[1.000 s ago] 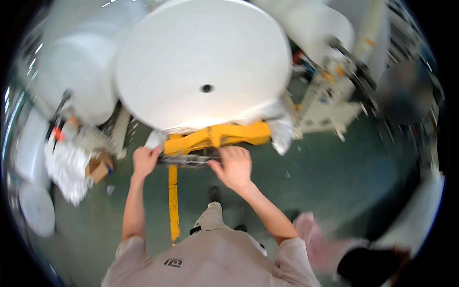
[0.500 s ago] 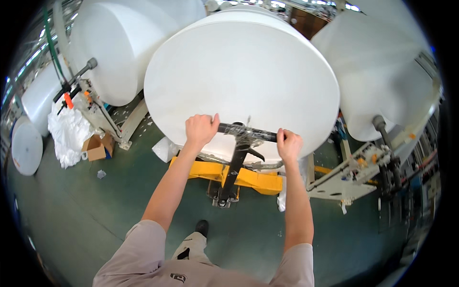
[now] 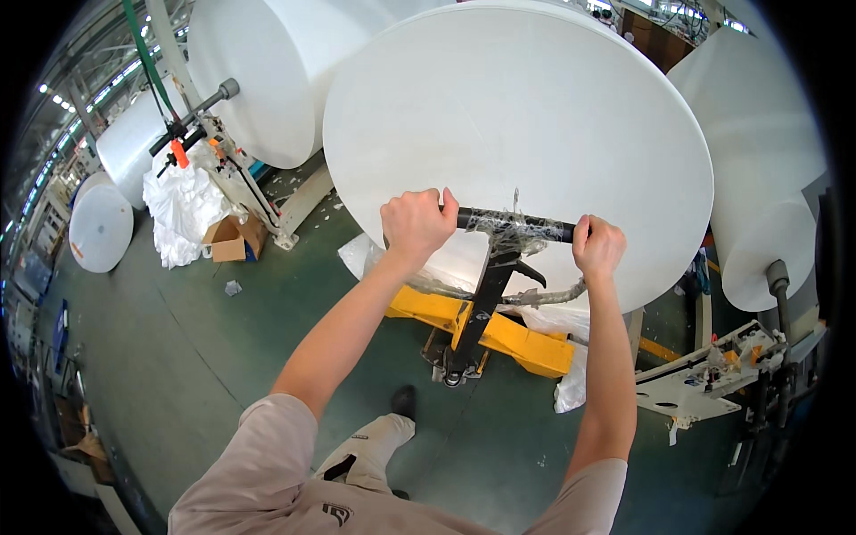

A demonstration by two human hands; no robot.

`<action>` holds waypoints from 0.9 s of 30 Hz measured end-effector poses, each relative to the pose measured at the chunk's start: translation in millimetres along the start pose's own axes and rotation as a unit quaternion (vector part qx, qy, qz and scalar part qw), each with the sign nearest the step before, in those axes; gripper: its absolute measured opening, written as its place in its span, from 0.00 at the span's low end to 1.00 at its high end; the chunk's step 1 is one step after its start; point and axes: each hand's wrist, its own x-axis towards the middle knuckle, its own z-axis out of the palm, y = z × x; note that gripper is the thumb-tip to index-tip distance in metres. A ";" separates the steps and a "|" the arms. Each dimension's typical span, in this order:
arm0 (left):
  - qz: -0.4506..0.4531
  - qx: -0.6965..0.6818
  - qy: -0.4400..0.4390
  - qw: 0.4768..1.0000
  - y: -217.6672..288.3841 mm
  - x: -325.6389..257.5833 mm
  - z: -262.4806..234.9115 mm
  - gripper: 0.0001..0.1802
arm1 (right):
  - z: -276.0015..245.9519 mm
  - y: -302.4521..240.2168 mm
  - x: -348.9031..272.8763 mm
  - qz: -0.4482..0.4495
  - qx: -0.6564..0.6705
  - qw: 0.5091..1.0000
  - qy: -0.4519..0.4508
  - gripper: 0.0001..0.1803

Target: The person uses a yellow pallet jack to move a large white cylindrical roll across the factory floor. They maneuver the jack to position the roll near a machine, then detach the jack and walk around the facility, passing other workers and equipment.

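Observation:
My left hand (image 3: 415, 225) is wrapped round the left end of a black T-shaped handle (image 3: 486, 294), and my right hand (image 3: 598, 243) grips its right end. Clear plastic film is wound about the middle of the crossbar, and a small black lever sticks out below it. The handle rises from a yellow pallet jack (image 3: 526, 346) with small wheels at its base. Right behind the handle stands a huge white roll (image 3: 517, 125), its flat round end toward me. The jack's forks are hidden by the roll.
Another white roll (image 3: 254, 80) with a grey shaft end sits at the left, beside a machine frame. Crumpled white sheeting (image 3: 181, 214) and an open cardboard box (image 3: 234, 241) lie near it. At the right, a further roll (image 3: 758, 160) stands over a pale metal frame (image 3: 695, 388). A crumpled scrap lies on the green floor.
The view has turned, so the roll, jack and hands sit farther right in it. Both hands keep hold of the handle. My second shoe now shows partly at the bottom.

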 end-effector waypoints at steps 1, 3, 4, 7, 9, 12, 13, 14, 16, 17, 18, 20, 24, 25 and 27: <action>-0.003 0.000 -0.003 1.000 2.5 -1.9 0.1 0.18 | 2.9 3.9 2.0 -0.007 0.000 1.000 0.005 0.17; -0.007 0.000 -0.011 1.000 5.9 -3.9 -0.2 0.19 | 8.2 11.5 5.6 -0.012 0.016 1.000 0.006 0.17; -0.010 -0.003 -0.001 1.000 5.7 -7.9 0.3 0.20 | 11.8 12.4 3.1 -0.016 0.027 0.999 0.000 0.18; -0.018 -0.002 0.006 1.000 5.1 -13.7 1.2 0.21 | 18.8 15.9 1.6 -0.005 0.056 0.998 -0.032 0.18; -0.024 0.006 -0.017 1.000 3.6 -18.1 -1.8 0.21 | 32.0 18.9 2.6 -0.004 0.069 0.996 -0.048 0.18; -0.008 0.008 -0.054 0.998 11.0 -24.1 -7.5 0.22 | 47.6 37.9 10.2 -0.012 0.101 0.993 -0.065 0.20; 0.009 0.006 -0.074 0.997 12.5 -28.5 -8.9 0.23 | 53.1 42.8 12.4 -0.013 0.118 0.991 -0.064 0.20; 0.019 -0.011 -0.071 0.997 11.1 -34.4 -14.3 0.23 | 54.9 41.9 15.9 -0.034 0.123 0.990 -0.058 0.21; 0.046 -0.051 -0.065 0.996 12.1 -40.5 -23.1 0.23 | 52.4 44.8 23.2 -0.072 0.127 0.988 -0.043 0.23; 0.050 -0.061 -0.085 0.993 8.2 -42.4 -26.1 0.24 | 53.6 46.4 20.5 -0.065 0.119 0.988 -0.076 0.24; 0.055 -0.073 -0.107 0.990 4.1 -42.8 -26.1 0.24 | 57.7 46.6 17.4 -0.044 0.127 0.987 -0.092 0.24; 0.060 -0.083 -0.145 0.984 1.6 -30.9 -18.5 0.23 | 58.5 50.4 16.8 0.011 0.136 0.983 -0.120 0.24; 0.100 -0.109 -0.243 0.959 -3.0 0.9 -17.5 0.24 | 74.3 69.6 15.4 0.237 0.145 0.948 -0.153 0.17; 0.118 -0.091 -0.251 0.956 -4.7 5.7 -19.6 0.25 | 77.7 74.5 15.4 0.275 0.134 0.939 -0.157 0.16; 0.153 -0.080 -0.212 0.962 -21.2 11.1 -13.0 0.24 | 76.8 42.3 32.9 0.283 0.122 0.937 -0.163 0.17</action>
